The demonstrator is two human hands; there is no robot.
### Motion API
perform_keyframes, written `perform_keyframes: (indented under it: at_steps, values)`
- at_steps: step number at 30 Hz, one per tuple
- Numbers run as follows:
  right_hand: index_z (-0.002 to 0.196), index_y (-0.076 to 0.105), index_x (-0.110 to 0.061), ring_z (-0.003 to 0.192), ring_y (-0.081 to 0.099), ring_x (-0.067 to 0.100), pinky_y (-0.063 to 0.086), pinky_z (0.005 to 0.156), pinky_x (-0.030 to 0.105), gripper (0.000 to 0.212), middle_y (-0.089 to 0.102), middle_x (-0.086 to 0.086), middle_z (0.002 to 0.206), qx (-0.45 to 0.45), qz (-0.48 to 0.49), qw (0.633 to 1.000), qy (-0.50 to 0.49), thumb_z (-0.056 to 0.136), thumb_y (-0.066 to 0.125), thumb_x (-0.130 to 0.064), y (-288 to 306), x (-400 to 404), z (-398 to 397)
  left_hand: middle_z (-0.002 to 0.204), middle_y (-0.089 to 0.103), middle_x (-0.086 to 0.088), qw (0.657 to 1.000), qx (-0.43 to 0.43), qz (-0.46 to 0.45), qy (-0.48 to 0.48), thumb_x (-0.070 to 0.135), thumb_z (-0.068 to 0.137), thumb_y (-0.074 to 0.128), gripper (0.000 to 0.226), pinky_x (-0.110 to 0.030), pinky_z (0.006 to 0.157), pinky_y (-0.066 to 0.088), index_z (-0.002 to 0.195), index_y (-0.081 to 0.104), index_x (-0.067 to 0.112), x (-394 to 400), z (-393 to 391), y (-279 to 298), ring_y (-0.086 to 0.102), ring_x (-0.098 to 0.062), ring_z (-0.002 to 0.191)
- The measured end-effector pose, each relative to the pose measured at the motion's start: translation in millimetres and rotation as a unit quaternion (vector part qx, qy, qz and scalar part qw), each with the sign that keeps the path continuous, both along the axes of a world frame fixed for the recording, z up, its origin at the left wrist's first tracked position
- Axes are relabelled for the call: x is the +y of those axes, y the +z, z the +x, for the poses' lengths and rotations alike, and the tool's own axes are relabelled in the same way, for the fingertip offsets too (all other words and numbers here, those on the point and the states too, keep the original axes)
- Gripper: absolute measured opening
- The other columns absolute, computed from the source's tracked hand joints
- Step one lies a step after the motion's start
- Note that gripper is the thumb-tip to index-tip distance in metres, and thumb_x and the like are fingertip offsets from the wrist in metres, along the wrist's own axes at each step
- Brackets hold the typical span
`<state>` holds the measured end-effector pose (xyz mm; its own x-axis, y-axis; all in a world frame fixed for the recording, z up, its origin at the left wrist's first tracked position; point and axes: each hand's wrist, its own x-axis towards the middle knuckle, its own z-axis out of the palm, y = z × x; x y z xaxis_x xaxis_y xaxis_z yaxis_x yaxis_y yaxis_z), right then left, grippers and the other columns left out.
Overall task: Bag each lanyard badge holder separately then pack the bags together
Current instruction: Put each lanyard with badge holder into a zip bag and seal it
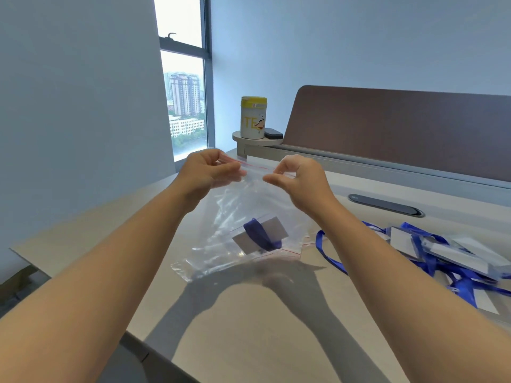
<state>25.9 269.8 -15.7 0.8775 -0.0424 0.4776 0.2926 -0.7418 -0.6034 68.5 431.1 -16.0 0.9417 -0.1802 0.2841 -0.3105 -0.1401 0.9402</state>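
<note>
At frame centre, a clear plastic zip bag with a red seal line (243, 217) is held up by its mouth: left hand (210, 172) and right hand (300, 179) pinch the strip, probably for sealing. A blue-strapped lanyard badge holder (261, 234) lies at its bottom; unbagged ones (453, 258) are heaped at right.

body: two arms in view from the lower frame edges | forearms: bare along the whole visible length | left hand (206, 172): bare, five fingers, short nails | right hand (300, 179): bare, short nails | wrists: bare | markings: cannot tell any at this sharpness
</note>
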Motion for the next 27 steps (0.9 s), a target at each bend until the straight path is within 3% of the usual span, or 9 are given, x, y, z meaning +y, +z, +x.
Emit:
perform_keyframes:
  at_steps: [2, 4, 9, 11, 15, 20, 23, 27]
  values:
    - [0.068, 0.055, -0.012, 0.086, 0.046, 0.013, 0.037, 0.070, 0.021, 0.025, 0.055, 0.004, 0.096, -0.013, -0.012, 1.000, 0.002, 0.080, 0.064, -0.032, 8.3, 5.6, 0.7, 0.066, 0.066, 0.005, 0.999, -0.003, -0.039, 0.026, 0.010, 0.089, 0.053, 0.019, -0.011, 0.059, 0.053, 0.072, 0.057, 0.016, 2.7, -1.4, 4.5, 0.064, -0.007, 0.063]
    - [0.057, 0.043, -0.021, 0.083, 0.045, 0.013, 0.038, 0.070, 0.024, 0.034, 0.047, -0.001, 0.093, -0.007, -0.057, 0.998, 0.000, 0.079, 0.064, -0.037, 16.6, 10.7, 2.4, 0.073, 0.058, -0.001, 0.993, 0.021, -0.107, 0.044, 0.009, 0.090, 0.050, 0.020, -0.017, 0.064, 0.054, 0.073, 0.058, 0.014, 6.1, -2.5, 9.5, 0.057, -0.011, 0.069]
    - [0.076, 0.061, -0.010, 0.083, 0.051, 0.016, 0.040, 0.071, 0.029, 0.024, 0.054, 0.000, 0.089, 0.059, -0.098, 0.992, 0.045, 0.081, 0.064, -0.033, 22.8, 8.3, 4.8, 0.072, 0.051, -0.003, 0.976, 0.064, -0.199, 0.068, 0.010, 0.092, 0.048, 0.022, -0.025, 0.073, 0.050, 0.073, 0.058, 0.011, 19.7, -2.6, 16.8, 0.050, -0.012, 0.068]
    - [0.082, 0.063, -0.006, 0.081, 0.052, 0.018, 0.043, 0.072, 0.032, 0.025, 0.057, 0.002, 0.081, 0.065, -0.092, 0.993, 0.045, 0.082, 0.063, -0.031, 20.8, 8.1, 4.9, 0.070, 0.053, -0.002, 0.979, 0.058, -0.182, 0.075, 0.010, 0.092, 0.049, 0.022, -0.024, 0.074, 0.049, 0.071, 0.057, 0.013, 24.2, -1.3, 17.6, 0.051, -0.011, 0.066]
    - [0.080, 0.051, -0.015, 0.080, 0.051, 0.019, 0.045, 0.088, 0.042, 0.014, 0.050, -0.006, 0.071, 0.006, -0.075, 0.997, -0.025, 0.084, 0.062, -0.023, 17.4, 9.4, 5.8, 0.062, 0.063, 0.003, 0.991, 0.008, -0.097, 0.093, 0.007, 0.088, 0.055, 0.021, -0.019, 0.070, 0.049, 0.068, 0.054, 0.014, 28.7, -2.0, 19.7, 0.060, -0.006, 0.057]
    - [0.110, 0.049, -0.013, 0.089, 0.057, 0.021, 0.050, 0.086, 0.039, 0.031, 0.056, 0.002, 0.090, 0.045, -0.008, 0.999, 0.017, 0.084, 0.063, -0.025, 14.2, 17.2, 3.6, 0.074, 0.059, 0.000, 0.997, -0.014, -0.035, 0.070, 0.011, 0.089, 0.055, 0.020, -0.021, 0.073, 0.046, 0.070, 0.054, 0.016, 22.2, -10.1, 19.8, 0.057, -0.012, 0.068]
    - [0.102, 0.062, -0.008, 0.084, 0.055, 0.015, 0.047, 0.077, 0.031, 0.024, 0.059, 0.000, 0.088, 0.023, 0.038, 0.997, 0.057, 0.084, 0.062, -0.024, 14.8, 26.8, 3.6, 0.073, 0.058, -0.001, 0.998, -0.022, -0.003, 0.052, 0.010, 0.088, 0.056, 0.020, -0.021, 0.072, 0.046, 0.069, 0.056, 0.017, 17.5, -13.8, 19.7, 0.054, -0.012, 0.068]
    - [0.091, 0.069, -0.002, 0.073, 0.056, 0.015, 0.047, 0.074, 0.032, 0.016, 0.062, 0.001, 0.075, 0.004, 0.111, 0.991, 0.077, 0.084, 0.062, -0.014, 18.3, 33.4, 1.0, 0.071, 0.058, 0.001, 0.998, -0.031, 0.014, 0.045, 0.012, 0.088, 0.056, 0.020, -0.019, 0.070, 0.046, 0.069, 0.058, 0.017, 16.3, -17.3, 20.6, 0.053, -0.010, 0.067]
